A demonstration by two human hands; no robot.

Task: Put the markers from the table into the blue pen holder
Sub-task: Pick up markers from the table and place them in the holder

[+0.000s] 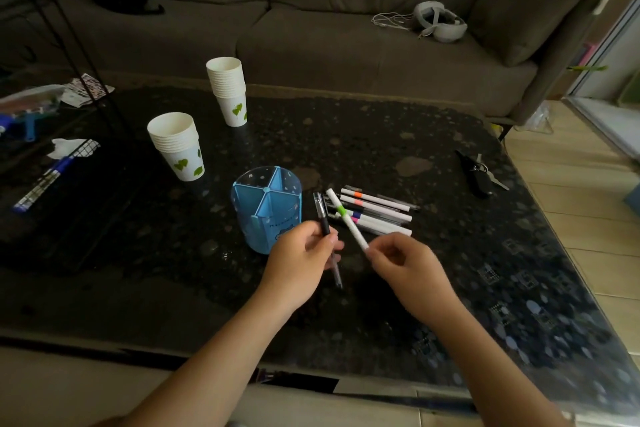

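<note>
Blue pen holder (266, 210) mid-table, both hands busy.
L hand (299, 262) grips black pen (322, 215); R hand (407, 265) pinches green-banded white marker (347, 218); other markers (377, 213) lie just beside holder.

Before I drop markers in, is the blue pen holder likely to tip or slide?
The blue pen holder looks like light thin plastic and stands empty, so a nudge may slide it on the glossy table. Its wide base likely resists tipping, though the tall markers could lean outward.
</note>
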